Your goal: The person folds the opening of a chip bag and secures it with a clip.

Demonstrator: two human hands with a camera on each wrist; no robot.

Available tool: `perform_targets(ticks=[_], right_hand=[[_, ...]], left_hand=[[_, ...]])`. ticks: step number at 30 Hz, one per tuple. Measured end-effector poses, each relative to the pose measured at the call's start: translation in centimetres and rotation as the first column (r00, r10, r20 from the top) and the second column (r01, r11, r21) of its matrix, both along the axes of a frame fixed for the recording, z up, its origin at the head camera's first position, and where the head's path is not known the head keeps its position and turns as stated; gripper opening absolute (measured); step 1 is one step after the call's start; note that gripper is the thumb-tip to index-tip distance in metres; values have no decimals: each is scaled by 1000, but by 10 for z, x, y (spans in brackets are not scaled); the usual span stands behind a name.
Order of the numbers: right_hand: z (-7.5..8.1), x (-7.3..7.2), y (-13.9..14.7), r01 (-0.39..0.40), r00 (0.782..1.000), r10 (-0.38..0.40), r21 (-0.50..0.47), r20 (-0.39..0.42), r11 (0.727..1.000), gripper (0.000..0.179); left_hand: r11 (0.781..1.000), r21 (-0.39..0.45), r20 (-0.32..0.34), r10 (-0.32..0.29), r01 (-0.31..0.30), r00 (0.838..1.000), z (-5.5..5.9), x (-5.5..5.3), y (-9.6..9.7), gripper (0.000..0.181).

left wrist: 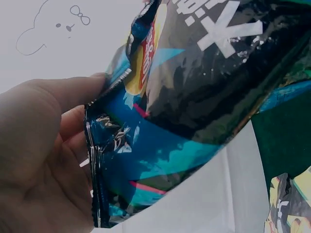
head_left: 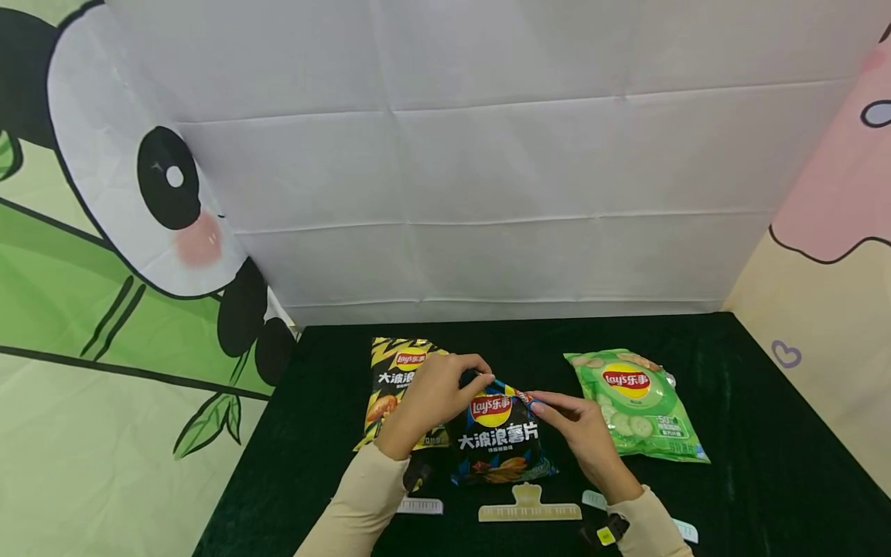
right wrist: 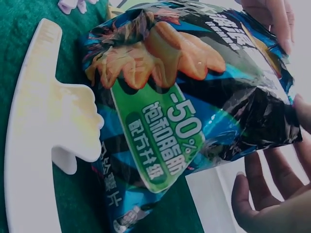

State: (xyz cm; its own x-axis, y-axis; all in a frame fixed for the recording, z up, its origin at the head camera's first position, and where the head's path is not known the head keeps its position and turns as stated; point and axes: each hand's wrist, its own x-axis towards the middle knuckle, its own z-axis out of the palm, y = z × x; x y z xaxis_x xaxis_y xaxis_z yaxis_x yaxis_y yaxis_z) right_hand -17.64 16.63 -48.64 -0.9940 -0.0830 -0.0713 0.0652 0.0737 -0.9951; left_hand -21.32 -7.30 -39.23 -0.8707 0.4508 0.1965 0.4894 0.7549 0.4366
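A black and blue bag of Lay's chips (head_left: 497, 456) stands tilted up at the middle of the table, its top edge held in both hands. My left hand (head_left: 435, 394) pinches the left part of the top seam, with the thumb on the near side in the left wrist view. My right hand (head_left: 585, 437) pinches the right top corner between thumb and fingers. The top seam looks folded and crumpled in the left wrist view. Just in front of the bag lies a pale yellow wide clip (head_left: 529, 512), also large in the right wrist view.
A yellow and black chip bag (head_left: 386, 387) lies behind my left hand. To the right lies a green chip bag (head_left: 650, 410). A white clip (head_left: 421, 506) shows near the left forearm, another clip (head_left: 685, 531) near the right. A white cloth wall (head_left: 487, 263) stands behind the dark green table.
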Motion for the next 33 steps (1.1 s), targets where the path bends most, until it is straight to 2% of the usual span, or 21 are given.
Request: perform_targets(ticks=[5, 11, 22, 33], right_hand=[[3, -1, -2, 31, 999, -32, 50, 17, 998, 35], [6, -1, -5, 56, 998, -58, 49, 23, 997, 30], [3, -1, -1, 16, 1000, -14, 89, -21, 996, 24], [3, 0, 1, 13, 1000, -12, 54, -16, 998, 28]], left_hand=[[1000, -6, -23, 0, 0, 1000, -2, 0, 0, 19], [1000, 4, -64, 11, -11, 998, -4, 2, 0, 18], [1000, -15, -180, 11, -14, 984, -8, 1, -1, 16], [999, 42, -137, -5, 11, 991, -16, -3, -1, 16]])
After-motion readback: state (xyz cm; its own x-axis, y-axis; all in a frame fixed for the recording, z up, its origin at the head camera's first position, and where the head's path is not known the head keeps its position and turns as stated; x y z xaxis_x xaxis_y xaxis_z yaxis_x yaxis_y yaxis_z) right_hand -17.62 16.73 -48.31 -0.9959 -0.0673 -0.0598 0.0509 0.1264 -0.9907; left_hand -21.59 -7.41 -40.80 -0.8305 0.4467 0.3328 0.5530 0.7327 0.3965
